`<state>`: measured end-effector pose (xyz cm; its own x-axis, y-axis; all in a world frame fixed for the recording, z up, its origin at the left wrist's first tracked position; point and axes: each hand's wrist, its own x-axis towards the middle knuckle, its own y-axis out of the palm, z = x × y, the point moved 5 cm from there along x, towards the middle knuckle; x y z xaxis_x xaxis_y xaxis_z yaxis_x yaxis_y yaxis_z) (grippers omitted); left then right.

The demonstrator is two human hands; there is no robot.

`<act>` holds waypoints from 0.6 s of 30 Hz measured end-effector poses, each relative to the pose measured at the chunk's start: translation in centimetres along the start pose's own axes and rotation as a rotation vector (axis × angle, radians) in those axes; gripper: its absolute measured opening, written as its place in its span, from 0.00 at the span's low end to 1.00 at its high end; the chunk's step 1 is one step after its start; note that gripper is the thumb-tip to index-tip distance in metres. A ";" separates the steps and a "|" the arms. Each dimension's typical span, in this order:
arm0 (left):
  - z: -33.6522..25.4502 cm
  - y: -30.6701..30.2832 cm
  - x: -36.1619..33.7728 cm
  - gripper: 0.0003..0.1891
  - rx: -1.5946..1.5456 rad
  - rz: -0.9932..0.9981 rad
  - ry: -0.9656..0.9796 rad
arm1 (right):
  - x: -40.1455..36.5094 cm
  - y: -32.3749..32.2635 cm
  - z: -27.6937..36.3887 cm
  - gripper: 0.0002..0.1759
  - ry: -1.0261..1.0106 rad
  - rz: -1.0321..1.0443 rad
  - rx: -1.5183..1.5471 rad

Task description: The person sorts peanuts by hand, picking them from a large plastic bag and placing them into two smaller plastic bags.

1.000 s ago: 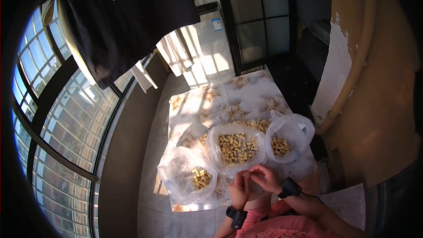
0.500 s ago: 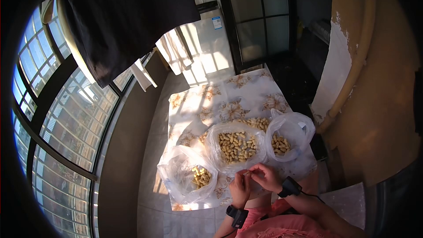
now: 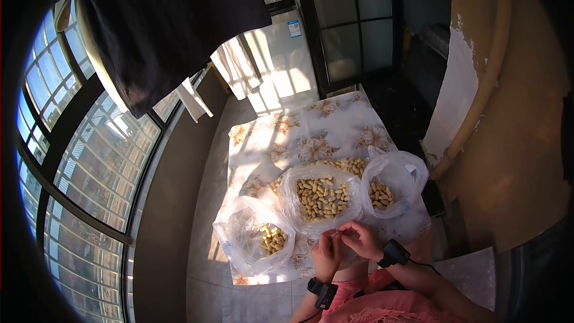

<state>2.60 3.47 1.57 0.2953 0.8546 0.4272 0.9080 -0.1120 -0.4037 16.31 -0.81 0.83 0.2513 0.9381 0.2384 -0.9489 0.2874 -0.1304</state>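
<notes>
My left hand [image 3: 326, 255] and my right hand [image 3: 361, 240] meet at the near edge of the table, both closed in a pinch. Between their fingertips is a small pale thing that looks like a peanut, mostly hidden by the fingers. Just beyond them lies an open clear plastic bag [image 3: 288, 198] spread around many unshelled peanuts [image 3: 323, 198]. To the left stands another plastic bag [image 3: 236, 233] with a smaller heap of yellowish peanuts [image 3: 274, 240]. A third plastic bag [image 3: 406, 176], on the right, has some unshelled peanuts [image 3: 381, 195] in it.
A flowered cloth [image 3: 317, 125] covers the table. More peanuts [image 3: 350, 166] lie behind the middle bag. Dark clothing [image 3: 179, 30] hangs at upper left before barred windows [image 3: 107, 161]. A white fridge-like appliance [image 3: 287, 66] stands beyond the table, and a pipe [image 3: 472, 125] runs down the right wall.
</notes>
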 end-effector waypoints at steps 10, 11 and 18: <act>0.0 -0.2 0.0 0.06 0.017 0.002 0.011 | 0.0 0.0 0.1 0.10 0.032 0.014 0.003; -0.2 -0.2 0.1 0.06 0.011 0.003 0.022 | 0.0 0.0 0.2 0.10 0.024 0.011 0.009; 0.1 -0.1 0.0 0.06 -0.006 0.008 0.008 | 0.1 -0.1 0.6 0.10 0.000 0.011 -0.007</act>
<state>2.51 3.51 1.55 0.3048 0.8495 0.4306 0.9073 -0.1215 -0.4025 16.27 -0.89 1.42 0.2412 0.9411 0.2370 -0.9501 0.2788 -0.1402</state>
